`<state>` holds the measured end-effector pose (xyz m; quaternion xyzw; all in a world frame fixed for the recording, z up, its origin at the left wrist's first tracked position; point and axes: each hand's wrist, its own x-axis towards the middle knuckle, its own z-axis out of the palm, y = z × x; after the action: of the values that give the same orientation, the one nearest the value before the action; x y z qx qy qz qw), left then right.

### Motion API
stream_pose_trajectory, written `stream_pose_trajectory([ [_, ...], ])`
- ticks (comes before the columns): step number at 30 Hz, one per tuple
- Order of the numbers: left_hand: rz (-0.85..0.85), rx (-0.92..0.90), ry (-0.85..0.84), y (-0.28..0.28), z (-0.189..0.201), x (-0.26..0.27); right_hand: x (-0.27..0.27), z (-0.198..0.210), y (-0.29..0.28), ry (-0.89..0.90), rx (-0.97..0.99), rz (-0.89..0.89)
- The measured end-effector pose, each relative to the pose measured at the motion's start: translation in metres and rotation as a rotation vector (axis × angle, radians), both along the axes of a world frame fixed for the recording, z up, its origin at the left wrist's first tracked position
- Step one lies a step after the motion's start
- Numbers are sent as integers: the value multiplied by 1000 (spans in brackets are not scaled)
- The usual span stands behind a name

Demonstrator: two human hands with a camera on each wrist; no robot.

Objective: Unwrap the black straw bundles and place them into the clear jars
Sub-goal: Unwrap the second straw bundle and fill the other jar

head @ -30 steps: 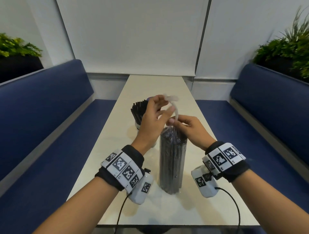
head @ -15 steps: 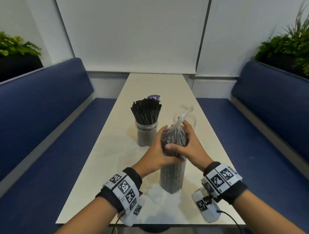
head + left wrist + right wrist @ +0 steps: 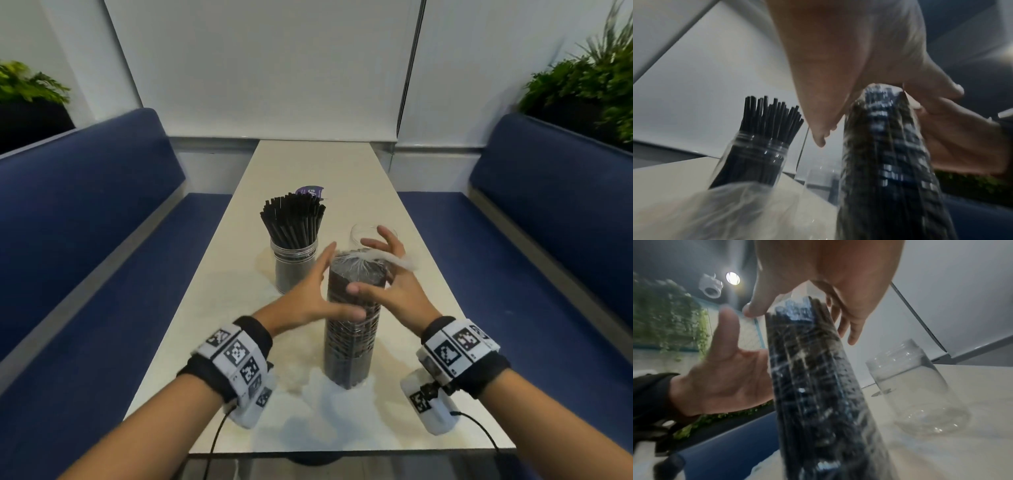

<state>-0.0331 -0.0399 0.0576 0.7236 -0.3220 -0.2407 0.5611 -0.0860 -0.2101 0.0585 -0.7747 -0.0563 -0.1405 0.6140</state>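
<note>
Standing upright on the table (image 3: 219,308), near the near edge, was the wrapped straw bundle (image 3: 351,346), black straws inside clear plastic w/ the twisted plastic tail (image 3: 394,258) flopped over to the right at its top; we had our left hand (image 3: 310,298) on the bundle's left side, fingers straight and spread, thumb reaching across the front, nothing curled round it; whether the palm actually touched the wrap we couldn't tell, the head view being blurred there; our right hand (image 3: 394,274) sat at the bundle's upper right, fingers loose and splayed, thumb lying across the front of the wrap near the top; in the right wrist view its thumb tip looked to be touching the wrap, but no real grip; so both hands were loose, holding nothing; to the far left of the bundle stood the filled jar (image 3: 294,270), clear, packed w/ loose black straws (image 3: 293,219) fanning out above its rim; just behind the bundle on the far right stood the empty jar (image 3: 918,386), mostly hidden by our right hand in the head view; a purple sticker (image 3: 310,192) lay on the table beyond the filled jar; blue benches (image 3: 85,222) ran along both sides.
</note>
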Motion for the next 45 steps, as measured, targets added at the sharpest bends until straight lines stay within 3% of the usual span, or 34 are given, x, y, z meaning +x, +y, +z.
stream_pose_trajectory([
  [4, 103, -122, -44, -15, 13, 2, 1, -6, 14, -18, -17, -4],
  [9, 211, -209, -96, -18, -8, -7, -7, -30, 24, -117, 61, -77],
  [12, 205, -221, -38, -16, -20, -10, -9, -35, 25, -123, 17, -61],
  [16, 220, -138, 19, -13, -50, -19, -21, -55, 23, -3, 66, 75],
  [20, 184, -107, 22, -9, -47, -20, -24, -43, 10, 93, -43, 169],
  [24, 229, -203, -53, -10, -18, -14, -15, -17, -1, 100, -67, 88],
  [30, 268, -241, 22, -20, -40, -25, -18, -30, 23, 61, 122, 61],
  [36, 212, -120, 83, -11, -64, -38, -30, -54, 24, 158, 103, 79],
  [40, 70, -49, 51, 2, -44, -29, -25, -33, 13, 109, 109, 6],
  [45, 92, -101, 21, 1, -30, -22, -20, -30, 20, 78, 88, 4],
])
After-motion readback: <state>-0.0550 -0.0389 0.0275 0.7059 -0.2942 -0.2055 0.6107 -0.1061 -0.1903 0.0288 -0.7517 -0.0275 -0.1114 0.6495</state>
